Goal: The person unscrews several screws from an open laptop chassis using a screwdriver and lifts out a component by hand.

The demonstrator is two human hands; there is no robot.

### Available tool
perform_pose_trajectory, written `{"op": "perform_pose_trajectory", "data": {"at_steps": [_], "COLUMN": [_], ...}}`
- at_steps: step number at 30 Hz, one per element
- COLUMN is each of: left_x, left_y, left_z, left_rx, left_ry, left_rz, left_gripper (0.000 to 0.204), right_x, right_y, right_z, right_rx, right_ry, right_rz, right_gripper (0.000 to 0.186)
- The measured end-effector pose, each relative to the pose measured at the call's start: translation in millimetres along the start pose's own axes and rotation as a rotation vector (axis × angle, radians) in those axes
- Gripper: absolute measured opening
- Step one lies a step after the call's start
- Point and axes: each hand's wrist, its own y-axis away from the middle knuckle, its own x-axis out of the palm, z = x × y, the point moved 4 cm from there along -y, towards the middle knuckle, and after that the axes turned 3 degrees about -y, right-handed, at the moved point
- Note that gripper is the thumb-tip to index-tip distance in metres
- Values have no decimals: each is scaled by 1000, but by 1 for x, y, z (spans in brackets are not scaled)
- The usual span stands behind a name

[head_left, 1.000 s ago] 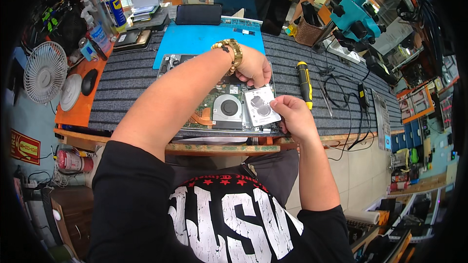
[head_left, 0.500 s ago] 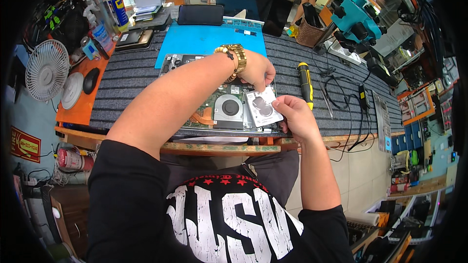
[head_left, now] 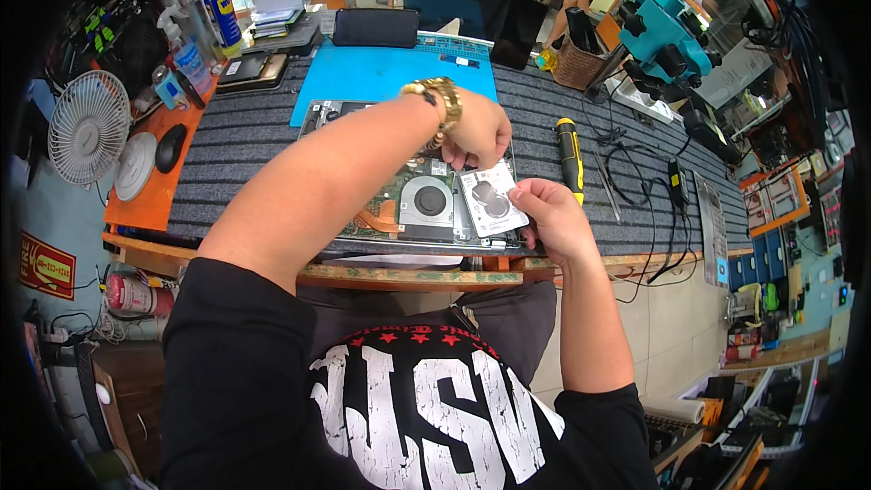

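Observation:
An opened laptop (head_left: 386, 183) lies on the bench, its green board, copper heat pipe and round cooling fan (head_left: 426, 200) exposed. Over its right front corner a silver hard drive (head_left: 491, 203) is tilted. My right hand (head_left: 553, 216) pinches the drive's right edge between thumb and fingers. At the drive's far edge is my left hand (head_left: 478, 133), with a gold watch on its wrist and its fingers curled down. What those fingers hold, if anything, is hidden by the hand. My left forearm covers much of the laptop's left side.
A yellow and black screwdriver (head_left: 570, 160) and tweezers (head_left: 606, 183) lie right of the laptop, near tangled black cables. Behind the laptop is a blue mat (head_left: 354, 74) with a dark phone (head_left: 376, 27) at its far edge. A white fan (head_left: 88, 130) stands at left. Another person sits beyond the bench.
The left hand's fingers have shifted slightly at the drive's far edge. The drive and right hand stay almost where they were.

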Motion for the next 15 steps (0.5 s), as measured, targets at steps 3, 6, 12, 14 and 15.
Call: {"op": "perform_pose_trajectory", "data": {"at_steps": [3,6,12,14,15], "left_x": [-4,-3,0,0,1], "left_y": [10,15,20,25,27], "left_z": [14,19,37,34,33], "left_rx": [-38,7,-130,-144,-158], "left_ry": [100,75,121,154,187], "left_rz": [-21,-55,-65,-70,-75], "left_gripper": [27,22,18,18,19], "right_x": [3,1,-1,0,0], "right_y": [0,0,-2,0,0], "right_z": [2,1,2,3,3], "right_rx": [6,28,50,59,68], "right_ry": [5,6,-12,-11,-11], "right_rz": [2,-3,2,0,-2], "right_gripper": [18,21,23,23,23]}}
